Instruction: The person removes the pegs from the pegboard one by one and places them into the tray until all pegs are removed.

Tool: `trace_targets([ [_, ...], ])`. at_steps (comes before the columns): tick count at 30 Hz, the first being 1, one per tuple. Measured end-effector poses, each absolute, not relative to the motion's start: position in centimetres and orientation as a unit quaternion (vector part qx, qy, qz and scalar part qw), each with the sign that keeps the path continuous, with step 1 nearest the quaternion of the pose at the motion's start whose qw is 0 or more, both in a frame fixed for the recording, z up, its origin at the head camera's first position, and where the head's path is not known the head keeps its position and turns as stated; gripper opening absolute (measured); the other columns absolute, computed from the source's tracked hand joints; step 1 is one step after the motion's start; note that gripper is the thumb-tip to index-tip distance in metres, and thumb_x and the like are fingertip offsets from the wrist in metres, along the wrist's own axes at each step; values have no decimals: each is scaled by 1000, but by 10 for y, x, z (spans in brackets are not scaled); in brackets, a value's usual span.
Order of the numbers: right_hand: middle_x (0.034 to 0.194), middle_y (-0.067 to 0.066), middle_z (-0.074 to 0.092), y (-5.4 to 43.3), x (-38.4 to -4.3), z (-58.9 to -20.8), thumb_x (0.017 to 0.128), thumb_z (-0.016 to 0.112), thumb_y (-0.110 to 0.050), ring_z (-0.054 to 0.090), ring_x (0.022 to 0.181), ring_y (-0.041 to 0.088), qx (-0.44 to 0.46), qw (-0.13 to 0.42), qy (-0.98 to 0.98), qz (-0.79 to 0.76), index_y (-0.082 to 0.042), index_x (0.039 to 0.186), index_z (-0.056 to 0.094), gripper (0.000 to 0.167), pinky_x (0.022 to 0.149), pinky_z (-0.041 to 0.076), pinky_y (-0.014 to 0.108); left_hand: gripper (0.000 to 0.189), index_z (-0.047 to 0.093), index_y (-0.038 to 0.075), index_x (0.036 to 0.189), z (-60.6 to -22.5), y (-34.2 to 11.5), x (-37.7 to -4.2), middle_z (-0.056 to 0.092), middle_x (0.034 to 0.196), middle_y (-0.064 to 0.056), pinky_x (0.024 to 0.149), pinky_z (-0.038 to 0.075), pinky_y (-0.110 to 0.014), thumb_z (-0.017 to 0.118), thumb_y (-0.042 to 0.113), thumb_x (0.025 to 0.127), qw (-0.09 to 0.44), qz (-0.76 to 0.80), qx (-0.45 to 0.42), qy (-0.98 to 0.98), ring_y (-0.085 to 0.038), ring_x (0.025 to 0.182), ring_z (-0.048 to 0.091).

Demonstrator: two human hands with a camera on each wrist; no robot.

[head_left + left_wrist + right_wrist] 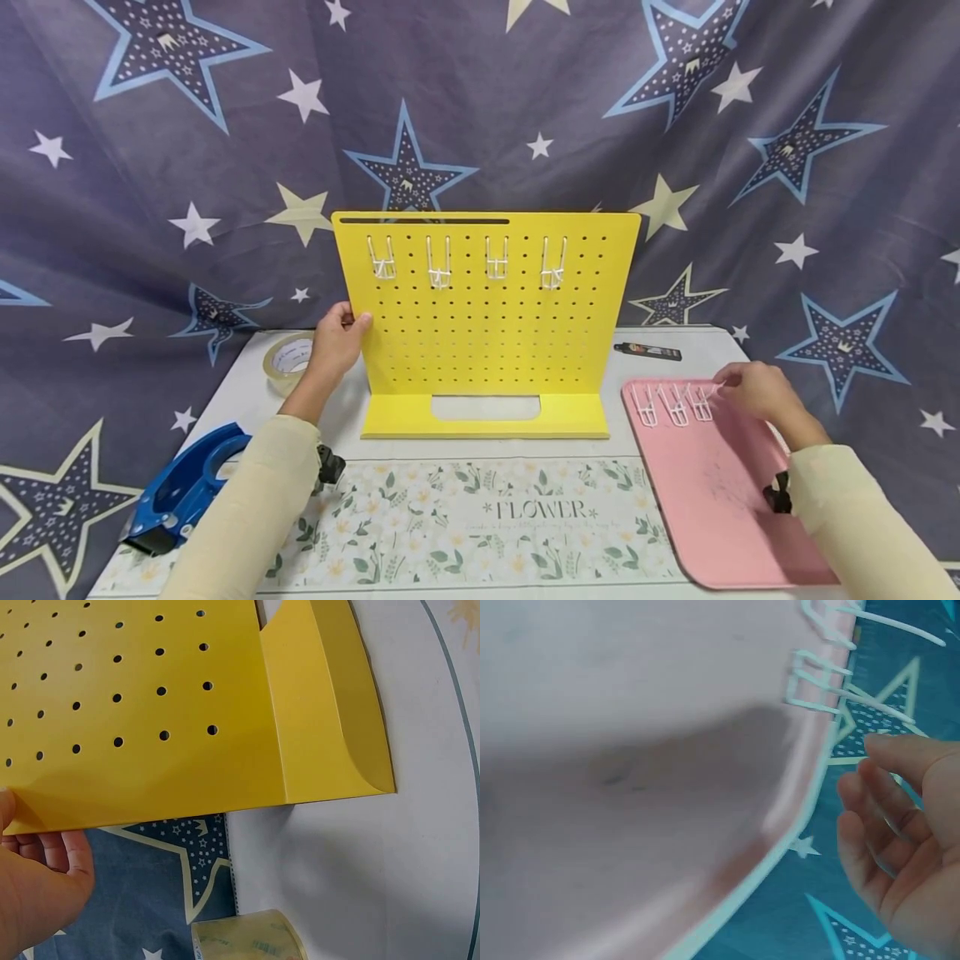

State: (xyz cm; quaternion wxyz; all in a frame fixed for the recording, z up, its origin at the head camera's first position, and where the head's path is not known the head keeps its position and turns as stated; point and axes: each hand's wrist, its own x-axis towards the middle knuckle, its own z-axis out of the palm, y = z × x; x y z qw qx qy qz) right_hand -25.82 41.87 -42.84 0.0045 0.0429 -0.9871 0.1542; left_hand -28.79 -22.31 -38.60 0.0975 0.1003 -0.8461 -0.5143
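Note:
A yellow pegboard stands upright on its base, with several white wire hooks hanging in a row along its upper part. My left hand grips the board's left edge, thumb on the front face and fingers curled behind it. To the right, three white wire hooks lie along the far edge of a pink tray. My right hand hovers at that tray's far right corner, close beside the rightmost hook. Its thumb and fingers are apart and loosely bent, with nothing between them in the right wrist view.
A roll of clear tape sits behind my left forearm. The blue tape dispenser lies at the table's left edge. Behind the tray is a slim black packet-like item. A flower-printed band crosses the table's front; a star-patterned cloth hangs behind.

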Motion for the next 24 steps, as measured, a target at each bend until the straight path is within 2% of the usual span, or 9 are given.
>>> trace_targets([
  [3, 92, 14, 76, 417, -259, -418, 90, 68, -14, 67, 83, 32, 43, 27, -986, 157, -4, 107, 74, 21, 70, 48, 44, 36, 52, 3, 132, -386, -224, -288, 57, 122, -15, 93, 46, -36, 53, 29, 107, 96, -516, 98, -845, -27, 110, 54],
  [10, 98, 19, 75, 400, -261, -393, 93, 65, -14, 67, 91, 43, 63, 87, -981, 164, -4, 109, 73, 20, 75, 49, 58, 34, 52, 4, 130, -387, -225, -289, 57, 123, -15, 94, 46, -37, 53, 28, 106, 95, -519, 99, -844, -27, 111, 53],
  [13, 96, 17, 76, 383, -260, -382, 93, 66, -13, 70, 85, 39, 83, 128, -975, 161, -6, 108, 75, 19, 73, 50, 57, 34, 52, 4, 131, -387, -225, -290, 57, 123, -16, 94, 46, -37, 53, 28, 106, 95, -519, 98, -844, -28, 111, 53],
  [18, 90, 12, 76, 353, -257, -365, 92, 69, -12, 70, 76, 30, 115, 194, -961, 162, -10, 103, 77, 14, 67, 51, 48, 36, 52, 4, 132, -388, -225, -290, 56, 124, -15, 94, 46, -37, 53, 29, 107, 93, -516, 98, -846, -28, 112, 53],
  [24, 94, 13, 75, 316, -257, -350, 92, 70, -10, 68, 81, 30, 132, 236, -945, 181, -9, 103, 77, 13, 72, 53, 51, 35, 52, 5, 130, -390, -226, -291, 57, 124, -15, 95, 46, -38, 54, 30, 106, 94, -519, 102, -844, -28, 112, 53],
])
